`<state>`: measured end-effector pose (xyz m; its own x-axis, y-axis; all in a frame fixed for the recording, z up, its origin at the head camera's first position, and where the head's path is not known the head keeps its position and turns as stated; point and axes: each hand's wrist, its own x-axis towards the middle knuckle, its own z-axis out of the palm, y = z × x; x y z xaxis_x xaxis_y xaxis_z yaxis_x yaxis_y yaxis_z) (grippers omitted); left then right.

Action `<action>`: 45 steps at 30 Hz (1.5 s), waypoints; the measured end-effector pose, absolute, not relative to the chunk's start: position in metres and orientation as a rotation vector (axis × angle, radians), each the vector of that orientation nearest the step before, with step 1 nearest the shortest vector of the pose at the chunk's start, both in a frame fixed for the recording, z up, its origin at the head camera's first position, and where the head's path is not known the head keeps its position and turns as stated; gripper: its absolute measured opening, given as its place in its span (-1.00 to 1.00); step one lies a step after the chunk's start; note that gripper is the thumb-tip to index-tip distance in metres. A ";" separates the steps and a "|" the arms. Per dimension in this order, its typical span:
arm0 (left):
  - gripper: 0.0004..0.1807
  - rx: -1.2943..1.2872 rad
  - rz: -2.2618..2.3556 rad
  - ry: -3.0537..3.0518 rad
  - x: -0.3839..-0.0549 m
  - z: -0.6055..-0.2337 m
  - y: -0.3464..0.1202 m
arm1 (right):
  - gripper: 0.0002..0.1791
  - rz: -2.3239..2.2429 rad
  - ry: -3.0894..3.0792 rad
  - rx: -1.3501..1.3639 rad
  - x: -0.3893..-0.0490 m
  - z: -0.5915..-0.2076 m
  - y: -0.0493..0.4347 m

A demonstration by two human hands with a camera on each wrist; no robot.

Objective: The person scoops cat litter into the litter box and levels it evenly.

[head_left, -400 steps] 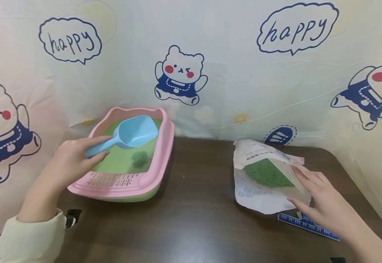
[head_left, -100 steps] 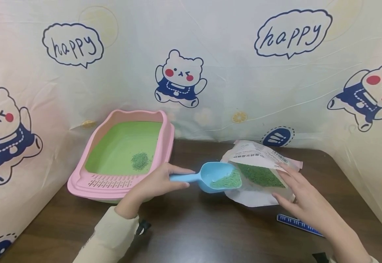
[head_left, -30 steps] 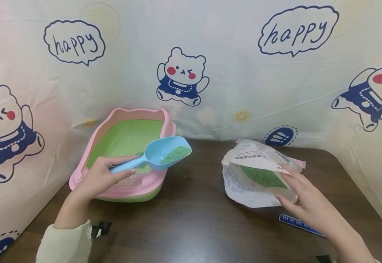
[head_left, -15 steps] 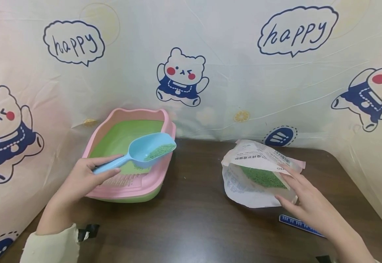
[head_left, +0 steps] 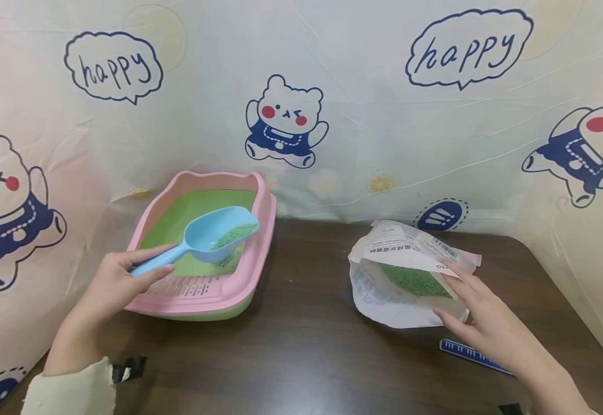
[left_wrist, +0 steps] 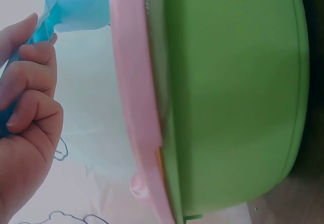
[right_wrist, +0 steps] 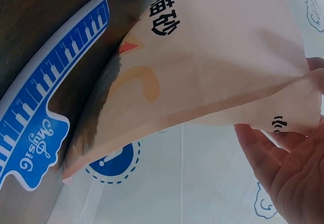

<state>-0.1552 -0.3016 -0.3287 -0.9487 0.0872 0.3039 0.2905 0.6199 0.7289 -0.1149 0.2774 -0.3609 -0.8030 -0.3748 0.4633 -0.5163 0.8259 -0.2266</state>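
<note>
My left hand (head_left: 106, 282) grips the handle of a light blue litter scoop (head_left: 198, 233), its fingers curled round it in the left wrist view. Green litter pellets (head_left: 236, 235) lie toward the scoop's front lip. The scoop hangs over a litter box (head_left: 252, 285) with a pink rim and green base. A small pile of green pellets (head_left: 226, 264) on the box floor is partly hidden behind the scoop. At the right, my right hand (head_left: 488, 317) holds the edge of an open white paper cat litter bag (head_left: 389, 305), with green litter (head_left: 418, 280) showing inside.
A blue ruler (right_wrist: 45, 82) with a piano-key pattern lies beside the bag, partly under my right hand in the head view. The brown table (head_left: 301, 346) stretches between box and bag. A printed cloth (head_left: 353, 144) with bears stands behind and at both sides.
The scoop was empty over the box, then picked up pellets at the bag's mouth. My left hand has since carried it left over the box. My right hand stays at the bag.
</note>
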 end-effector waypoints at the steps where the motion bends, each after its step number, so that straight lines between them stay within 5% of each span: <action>1: -0.54 -0.297 -1.244 -2.608 -0.156 -0.330 -0.303 | -0.27 0.490 -2.603 0.669 -0.115 -0.361 0.278; 45: -0.48 -0.114 -1.075 -2.737 -0.168 -0.352 -0.332 | -0.25 0.502 -2.576 0.708 -0.116 -0.361 0.278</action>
<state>-0.1678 -0.3315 -0.3521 -0.9774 -0.0008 0.2116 0.1433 0.7329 0.6650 -0.1158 0.2776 -0.3610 -0.7821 -0.3957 0.4815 -0.5476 0.8052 -0.2277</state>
